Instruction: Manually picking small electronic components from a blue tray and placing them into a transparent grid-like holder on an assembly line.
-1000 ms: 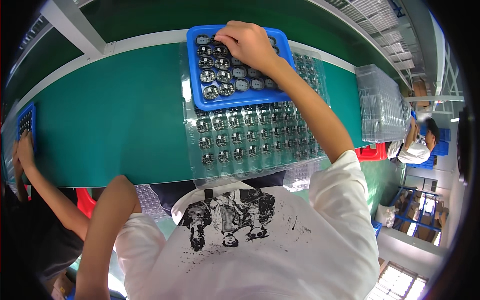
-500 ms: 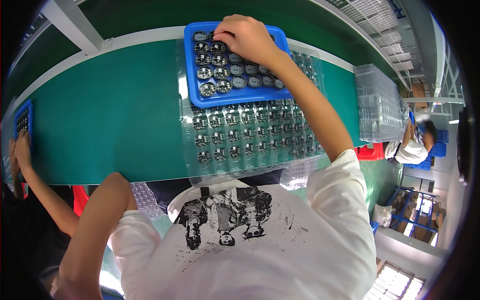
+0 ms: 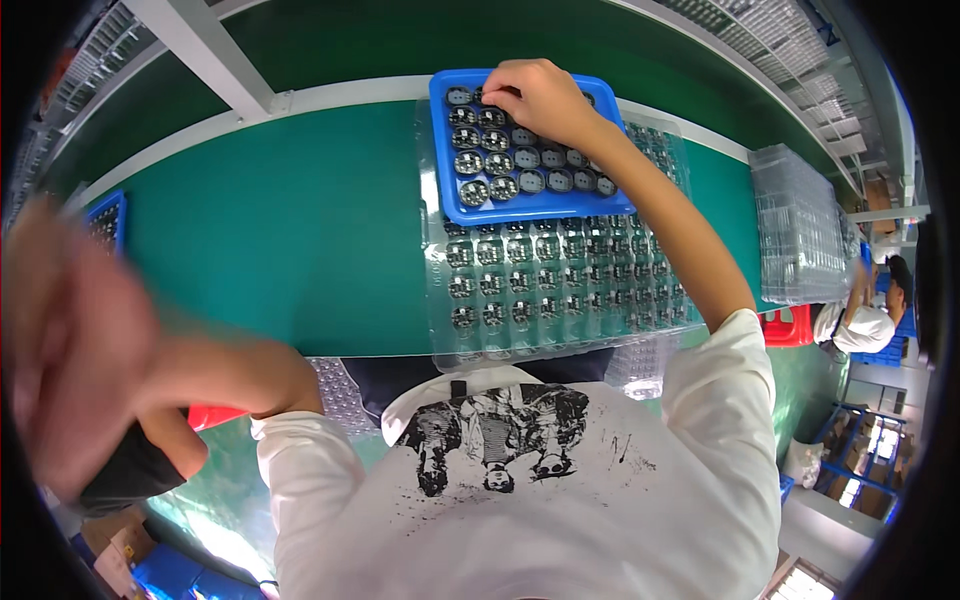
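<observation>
Surface: a green belt (image 3: 300,230) is running across a factory hall, with a stack of clear trays (image 3: 800,235) lying well right of the blue tray (image 3: 530,207).
Blue tray: holding round dark parts, sitting on a clear blister tray (image 3: 560,290).
Right hand (image 3: 540,98): fingers curling onto the blue tray's far rows; pinch unclear.
Left hand (image 3: 75,340): blurring near the camera, well left of the blue tray; grip unreadable.

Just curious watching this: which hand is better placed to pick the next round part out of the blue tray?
Probably the right hand: its fingers already rest on the small round dark parts in the blue plastic tray. The left hand is raised, blurred, far off to the side.
</observation>
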Demonstrator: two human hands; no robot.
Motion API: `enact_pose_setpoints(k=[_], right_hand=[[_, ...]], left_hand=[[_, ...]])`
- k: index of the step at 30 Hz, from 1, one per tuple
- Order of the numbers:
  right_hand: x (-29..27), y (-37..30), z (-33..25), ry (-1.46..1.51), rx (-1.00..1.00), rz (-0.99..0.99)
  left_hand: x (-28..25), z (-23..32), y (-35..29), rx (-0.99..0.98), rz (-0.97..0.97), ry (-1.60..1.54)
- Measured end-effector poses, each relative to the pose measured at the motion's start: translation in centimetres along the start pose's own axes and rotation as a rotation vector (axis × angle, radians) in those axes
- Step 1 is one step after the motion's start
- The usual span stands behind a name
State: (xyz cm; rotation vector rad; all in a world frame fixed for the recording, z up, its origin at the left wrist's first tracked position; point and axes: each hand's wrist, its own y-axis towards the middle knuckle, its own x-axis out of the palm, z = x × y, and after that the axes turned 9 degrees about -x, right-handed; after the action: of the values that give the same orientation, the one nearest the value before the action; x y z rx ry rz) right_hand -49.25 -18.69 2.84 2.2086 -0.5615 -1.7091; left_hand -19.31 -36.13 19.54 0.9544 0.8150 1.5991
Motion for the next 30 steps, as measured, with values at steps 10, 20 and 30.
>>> enact_pose_setpoints(k=[10, 20, 30], right_hand=[[-1.8, -0.8, 0.8, 0.033, 0.054, 0.017], [-1.2, -1.1, 0.6, -0.037, 0.012, -0.013], [-0.9, -0.4, 0.7, -0.035, 0.092, -0.042]], left_hand=[[1.4, -19.3, -6.7, -0.676, -0.342, 1.040], [3.0, -24.0, -6.3, -0.512, -0.558, 1.260], [3.1, -24.6, -6.7, -0.506, -0.536, 1.246]])
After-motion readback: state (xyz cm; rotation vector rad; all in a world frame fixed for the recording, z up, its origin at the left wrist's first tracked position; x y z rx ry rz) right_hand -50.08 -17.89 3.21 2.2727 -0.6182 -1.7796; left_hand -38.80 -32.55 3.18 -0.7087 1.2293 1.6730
